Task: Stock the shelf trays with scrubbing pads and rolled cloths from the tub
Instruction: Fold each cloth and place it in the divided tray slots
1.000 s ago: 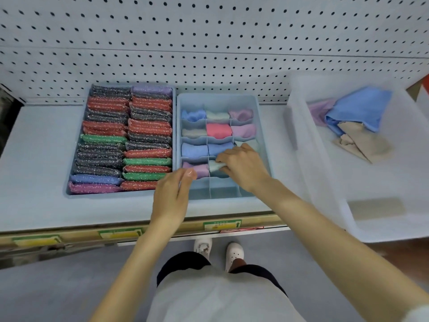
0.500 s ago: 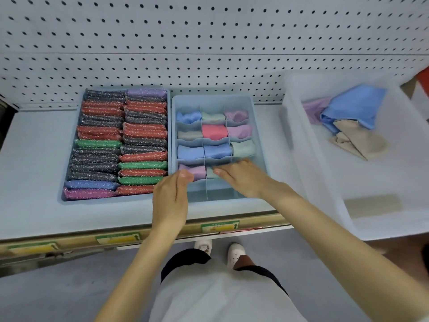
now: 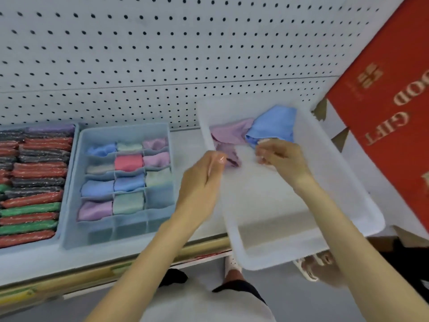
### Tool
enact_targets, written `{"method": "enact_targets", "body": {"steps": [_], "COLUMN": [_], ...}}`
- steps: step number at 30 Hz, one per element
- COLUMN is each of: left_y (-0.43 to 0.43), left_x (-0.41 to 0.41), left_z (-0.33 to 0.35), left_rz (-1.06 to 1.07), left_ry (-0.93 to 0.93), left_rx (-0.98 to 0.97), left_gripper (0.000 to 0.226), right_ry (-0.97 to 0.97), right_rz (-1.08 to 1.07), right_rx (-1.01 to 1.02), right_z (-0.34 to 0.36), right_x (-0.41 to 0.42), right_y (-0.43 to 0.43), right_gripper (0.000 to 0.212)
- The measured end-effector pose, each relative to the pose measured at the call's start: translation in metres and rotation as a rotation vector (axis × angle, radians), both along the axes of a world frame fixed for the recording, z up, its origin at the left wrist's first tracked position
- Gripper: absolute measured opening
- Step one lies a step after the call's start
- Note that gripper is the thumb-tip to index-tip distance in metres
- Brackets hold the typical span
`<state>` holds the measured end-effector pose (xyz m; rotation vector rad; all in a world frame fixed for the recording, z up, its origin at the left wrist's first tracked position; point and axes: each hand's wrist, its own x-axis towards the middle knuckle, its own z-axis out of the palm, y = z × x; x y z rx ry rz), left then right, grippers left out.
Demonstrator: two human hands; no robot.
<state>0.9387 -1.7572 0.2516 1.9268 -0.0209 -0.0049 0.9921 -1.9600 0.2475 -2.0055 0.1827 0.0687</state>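
I see both forearms reaching into the tub [image 3: 274, 256]. The left hand [image 3: 204, 180] hangs loosely curled, empty, beside the purple cloth [image 3: 232, 135]. The right hand [image 3: 282, 158] curls its fingers at the blue cloth [image 3: 275, 124]; I can't tell whether it has a grip.

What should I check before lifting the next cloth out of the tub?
1. Cloths left in the tub: ok, purple cloth and blue cloth lie at its far end.
2. Free slots in the divider tray: ok, front row empty.
3. Grip of left hand on purple cloth: cannot tell, blurred.
4. Hold of right hand by blue cloth: cannot tell, blurred.
5. Room in the pad tray: not ok, visible part packed.
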Motion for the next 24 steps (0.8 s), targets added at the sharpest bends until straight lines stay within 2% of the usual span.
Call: {"method": "enact_targets", "body": {"steps": [2, 4, 8, 12, 15, 17, 19, 22, 24], "left_y": [-0.033, -0.056, -0.074, -0.074, -0.076, -0.078, -0.079, -0.095, -0.116], "left_x": [0.011, 0.02, 0.025, 0.025, 0.025, 0.024, 0.024, 0.022, 0.024], "left_z": [0.0, -0.009, -0.03, -0.031, -0.031, -0.031, -0.028, -0.013, -0.002], "left_rz": [-0.015, 0.005, 0.067, 0.085, 0.05, 0.059, 0.1, 0.247, 0.282], "left_ry": [-0.02, -0.066, -0.18, -0.125, -0.099, -0.1, -0.075, 0.038, 0.224], "left_rx": [0.058, 0.165, 0.468, 0.54, 0.636, 0.642, 0.594, 0.275, 0.029], "left_gripper": [0.027, 0.035, 0.044, 0.048, 0.05, 0.052, 0.053, 0.046, 0.025], "right_ry": [0.073, 0.125, 0.056, 0.14, 0.13, 0.108, 0.135, 0.234, 0.194], "right_rz": [0.024, 0.102, 0.273, 0.182, 0.178, 0.136, 0.093, 0.023, 0.034], "right_rx": [-0.234, -0.392, -0.905, -0.991, -1.083, -1.056, -0.91, -0.277, 0.049], "right_z": [-0.012, -0.023, -0.071, -0.085, -0.086, -0.086, -0.078, -0.053, -0.035], "right_x": [0.008, 0.012, 0.033, 0.054, 0.059, 0.056, 0.051, 0.038, 0.021], "right_y": [-0.046, -0.077, -0.105, -0.094, -0.088, -0.087, -0.087, -0.091, -0.091], "right_gripper": [0.005, 0.013, 0.027, 0.038, 0.047, 0.045, 0.041, 0.038, 0.045]}}
